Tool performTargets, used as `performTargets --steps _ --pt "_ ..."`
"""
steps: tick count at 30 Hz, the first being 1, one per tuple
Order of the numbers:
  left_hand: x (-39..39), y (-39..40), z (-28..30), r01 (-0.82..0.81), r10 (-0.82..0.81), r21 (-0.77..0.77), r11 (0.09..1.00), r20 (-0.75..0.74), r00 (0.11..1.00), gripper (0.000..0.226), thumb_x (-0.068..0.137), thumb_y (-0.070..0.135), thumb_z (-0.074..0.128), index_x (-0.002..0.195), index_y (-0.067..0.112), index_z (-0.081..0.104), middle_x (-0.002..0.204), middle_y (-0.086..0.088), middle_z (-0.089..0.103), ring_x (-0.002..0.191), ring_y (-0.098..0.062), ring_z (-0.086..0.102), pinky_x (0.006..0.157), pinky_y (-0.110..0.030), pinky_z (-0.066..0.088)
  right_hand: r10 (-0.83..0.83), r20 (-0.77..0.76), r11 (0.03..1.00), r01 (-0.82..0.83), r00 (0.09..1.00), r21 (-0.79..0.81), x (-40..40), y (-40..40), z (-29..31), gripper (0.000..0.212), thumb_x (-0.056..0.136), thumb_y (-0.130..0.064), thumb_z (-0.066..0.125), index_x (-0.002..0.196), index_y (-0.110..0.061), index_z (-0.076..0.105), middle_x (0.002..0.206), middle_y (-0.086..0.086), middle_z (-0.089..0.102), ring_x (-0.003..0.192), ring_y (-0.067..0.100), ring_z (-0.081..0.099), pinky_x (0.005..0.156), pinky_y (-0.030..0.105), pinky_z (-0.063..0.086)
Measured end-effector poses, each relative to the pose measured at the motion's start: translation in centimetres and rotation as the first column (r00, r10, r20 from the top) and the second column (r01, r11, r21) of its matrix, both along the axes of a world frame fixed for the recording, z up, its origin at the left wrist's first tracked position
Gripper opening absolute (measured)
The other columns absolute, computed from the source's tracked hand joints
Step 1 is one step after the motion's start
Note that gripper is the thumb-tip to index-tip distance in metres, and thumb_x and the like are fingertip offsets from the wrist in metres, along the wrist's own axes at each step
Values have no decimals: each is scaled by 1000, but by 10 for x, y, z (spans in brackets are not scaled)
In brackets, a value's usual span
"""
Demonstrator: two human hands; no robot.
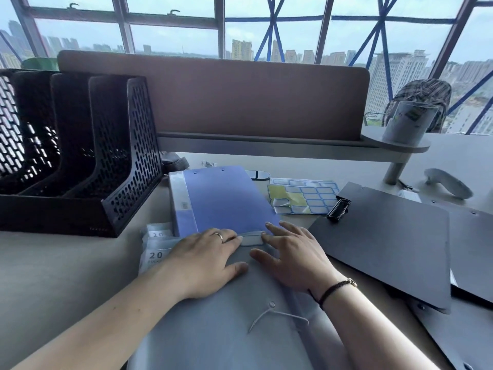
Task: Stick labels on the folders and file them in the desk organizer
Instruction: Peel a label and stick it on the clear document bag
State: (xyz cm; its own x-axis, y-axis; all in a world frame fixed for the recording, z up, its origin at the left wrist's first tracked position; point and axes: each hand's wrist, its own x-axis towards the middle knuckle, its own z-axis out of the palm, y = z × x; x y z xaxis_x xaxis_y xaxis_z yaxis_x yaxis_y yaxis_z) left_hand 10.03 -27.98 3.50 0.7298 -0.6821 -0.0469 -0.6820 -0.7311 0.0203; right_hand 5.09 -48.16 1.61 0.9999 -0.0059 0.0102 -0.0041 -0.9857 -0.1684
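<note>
Two hands (210,259) (296,253), one grey folder (226,329), one blue folder (226,198), two black clipboards (394,241) (472,252), one label sheet (304,194), one organizer (77,145).

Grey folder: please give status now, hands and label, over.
Left hand and right hand flat, fingers pressing white label onto grey folder. Blue folder lies just behind. Desk organizer slots look free.

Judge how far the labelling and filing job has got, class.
Done: some labels are gone from the label sheet. In hand: both hands, left hand and right hand, press a label onto the grey folder. Left: the desk organizer shows no folders; the blue folder lies unfiled.
</note>
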Motion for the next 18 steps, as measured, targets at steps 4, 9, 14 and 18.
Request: performTargets --steps 4,9,14,18 --pt "-2 5 11 -34 33 -12 999 -77 996 71 94 68 37 155 33 25 162 19 17 148 -5 18 117 -31 24 -1 29 999 2 1000 -32 -4 1 3 67 91 -72 38 144 -32 46 155 -9 40 145 16 30 114 35 25" --pt "-6 31 27 -133 130 -23 991 -113 985 67 90 69 43 150 42 32 162 25 11 148 -4 19 116 -31 24 -32 31 999 32 999 -24 -26 -3 11 51 88 -69 45 123 -34 59 125 -13 63 124 17 52 99 34 41" --pt "-21 66 26 -255 245 -115 960 -99 965 66 89 69 47 148 42 36 162 21 16 148 -6 21 118 -30 23 5 28 1000 -5 1000 18 -48 9 10 58 95 -64 42 146 -37 43 150 -16 44 140 11 35 113 31 30" --pt "-43 98 20 -386 370 -218 896 -110 922 66 87 67 50 147 42 36 159 20 21 144 -5 25 110 -31 34 4 10 999 -5 1000 52 -70 20 11 58 92 -66 44 143 -38 46 148 -18 44 139 10 37 112 30 31"
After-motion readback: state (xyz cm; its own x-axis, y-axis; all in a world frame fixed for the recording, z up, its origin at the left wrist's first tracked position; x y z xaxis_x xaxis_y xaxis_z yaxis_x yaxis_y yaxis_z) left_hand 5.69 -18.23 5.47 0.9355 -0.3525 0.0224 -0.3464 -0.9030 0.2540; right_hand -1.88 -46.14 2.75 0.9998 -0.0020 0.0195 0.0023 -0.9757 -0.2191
